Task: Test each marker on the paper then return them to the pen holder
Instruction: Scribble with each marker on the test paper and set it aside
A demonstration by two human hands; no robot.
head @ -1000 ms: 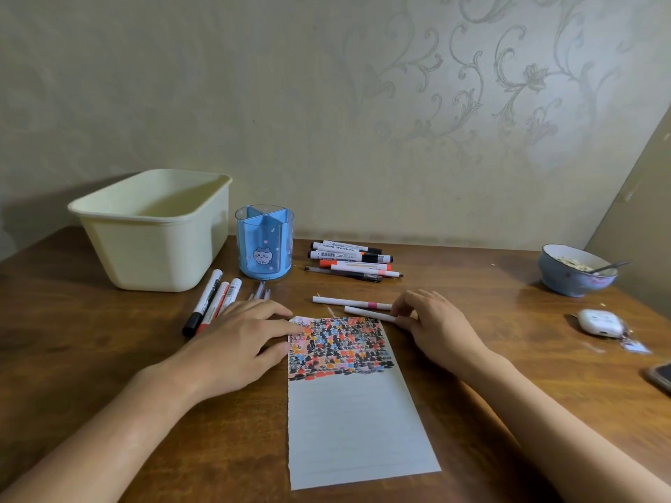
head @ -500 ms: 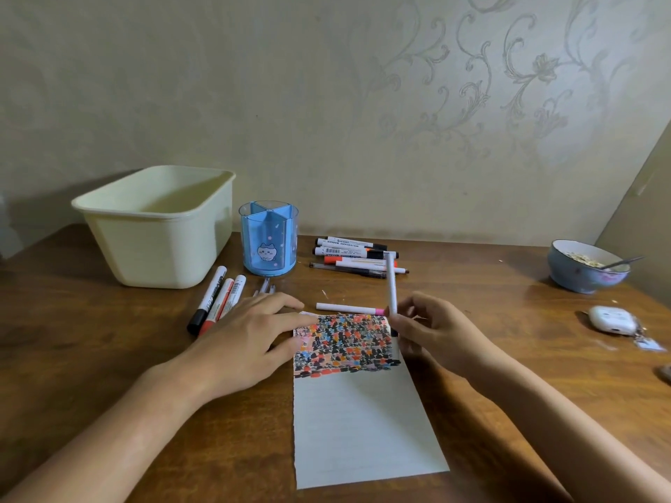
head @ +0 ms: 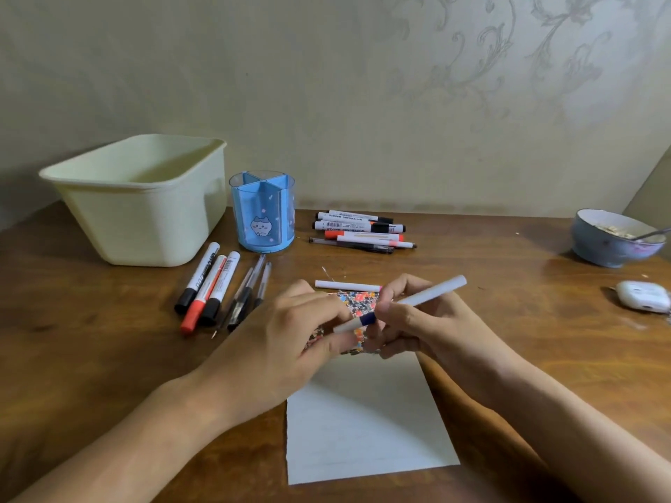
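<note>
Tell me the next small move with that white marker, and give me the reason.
Probably pull the cap off. The right hand holds the white marker by its barrel above the paper, and the left hand pinches the cap end beside the dark band, so both hands look set to separate it. The pen holder is empty, so testing comes first.
</note>
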